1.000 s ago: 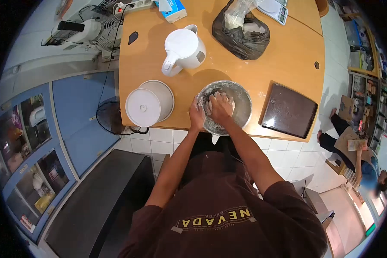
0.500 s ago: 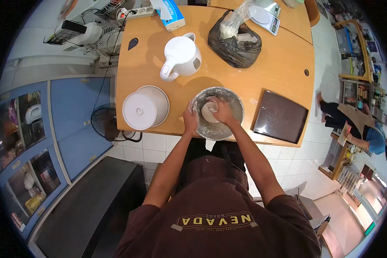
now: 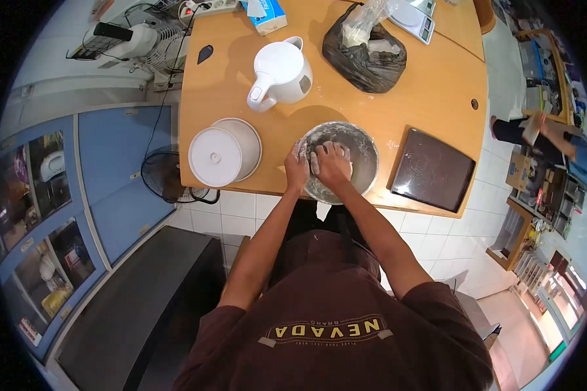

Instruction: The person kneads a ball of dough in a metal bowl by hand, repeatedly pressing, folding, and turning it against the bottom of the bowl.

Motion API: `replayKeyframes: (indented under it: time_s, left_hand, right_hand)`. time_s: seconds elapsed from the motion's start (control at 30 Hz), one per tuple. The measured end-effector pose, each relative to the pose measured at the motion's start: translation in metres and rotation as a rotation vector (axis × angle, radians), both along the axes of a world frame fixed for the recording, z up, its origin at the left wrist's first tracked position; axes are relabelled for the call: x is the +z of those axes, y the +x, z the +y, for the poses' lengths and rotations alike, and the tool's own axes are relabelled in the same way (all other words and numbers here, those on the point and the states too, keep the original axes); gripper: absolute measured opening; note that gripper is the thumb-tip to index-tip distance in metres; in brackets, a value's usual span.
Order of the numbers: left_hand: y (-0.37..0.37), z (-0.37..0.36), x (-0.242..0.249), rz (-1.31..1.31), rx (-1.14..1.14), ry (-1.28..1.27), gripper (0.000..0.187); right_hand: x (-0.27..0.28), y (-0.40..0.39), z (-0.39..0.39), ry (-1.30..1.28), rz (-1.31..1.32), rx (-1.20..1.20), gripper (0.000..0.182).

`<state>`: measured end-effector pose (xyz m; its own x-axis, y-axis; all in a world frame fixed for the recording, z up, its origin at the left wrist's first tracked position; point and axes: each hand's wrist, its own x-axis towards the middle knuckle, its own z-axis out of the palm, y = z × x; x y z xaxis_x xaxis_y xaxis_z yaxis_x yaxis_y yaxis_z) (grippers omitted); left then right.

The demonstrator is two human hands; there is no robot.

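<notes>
A metal mixing bowl (image 3: 370,156), its inside smeared with flour, stands at the table's front edge. My left hand (image 3: 297,171) grips the bowl's left rim, fingers over the edge. Inside the bowl, my right hand (image 3: 333,165) presses down on a pale ball of dough (image 3: 349,172) with bent, floury fingers. Most of the dough is hidden under that hand.
Left of the bowl is a white lidded container (image 3: 216,158); behind it stands a white electric kettle (image 3: 280,68). A dark tray (image 3: 434,171) lies to the right. Farther back are a black plastic bag (image 3: 365,62), a kitchen scale (image 3: 416,19) and a tissue box (image 3: 267,19).
My right hand has shifted over the dough, now covering most of it. My left hand stays on the rim. The view has moved slightly, and the person at the right has changed posture.
</notes>
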<state>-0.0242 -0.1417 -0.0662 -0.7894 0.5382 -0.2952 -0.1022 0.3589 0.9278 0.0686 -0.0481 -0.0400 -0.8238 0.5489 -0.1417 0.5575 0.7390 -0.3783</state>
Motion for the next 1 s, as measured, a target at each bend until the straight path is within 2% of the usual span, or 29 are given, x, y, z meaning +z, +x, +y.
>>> replayKeyframes:
  time_s: [0.07,0.17,0.27,0.4,0.5,0.6,0.63,0.67,0.73,0.77,0.87,0.9,1.0]
  left_hand:
    - [0.003,-0.005,-0.011,-0.002,0.020,0.016,0.038]
    - [0.004,-0.009,-0.020,-0.038,0.037,-0.018,0.041]
    - [0.003,-0.009,-0.010,-0.010,-0.023,0.002,0.044]
    - [0.002,-0.011,-0.007,0.130,-0.069,-0.078,0.047]
    - [0.000,-0.007,-0.016,0.177,-0.068,-0.088,0.048]
    - [0.001,-0.012,-0.014,0.095,-0.052,-0.067,0.048]
    - [-0.001,-0.011,-0.016,0.042,-0.047,-0.024,0.048]
    - [-0.001,-0.010,-0.017,-0.011,-0.043,0.018,0.049]
    - [0.000,-0.008,-0.009,0.065,-0.066,-0.064,0.047]
    - [0.001,-0.007,-0.005,0.101,-0.075,-0.108,0.047]
    - [0.007,-0.007,-0.007,0.251,-0.110,-0.075,0.047]
    - [0.008,-0.005,-0.002,0.203,-0.102,-0.062,0.047]
    - [0.012,-0.002,0.009,0.119,-0.097,-0.052,0.047]
  right_hand:
    - [-0.007,0.001,-0.008,-0.063,-0.099,0.000,0.031]
    - [-0.009,-0.005,-0.003,0.008,-0.052,-0.043,0.032]
    - [-0.014,-0.013,0.011,-0.070,-0.115,-0.074,0.034]
    - [-0.028,-0.018,0.014,-0.065,0.021,-0.238,0.036]
    - [-0.015,-0.023,0.025,-0.389,-0.126,-0.547,0.038]
    - [-0.071,0.016,0.049,-0.875,0.374,-0.480,0.031]
    - [-0.045,0.026,0.053,-0.813,0.375,-0.445,0.027]
    - [-0.033,0.034,0.052,-0.636,0.358,-0.351,0.028]
    - [-0.020,0.046,0.050,-0.288,0.319,-0.166,0.030]
    - [-0.013,0.049,0.045,-0.336,0.261,-0.178,0.032]
    - [0.002,0.042,0.023,-0.090,0.072,-0.183,0.032]
    - [0.003,0.038,0.018,-0.089,-0.042,-0.195,0.034]
    - [0.005,0.029,-0.005,0.005,-0.122,-0.162,0.033]
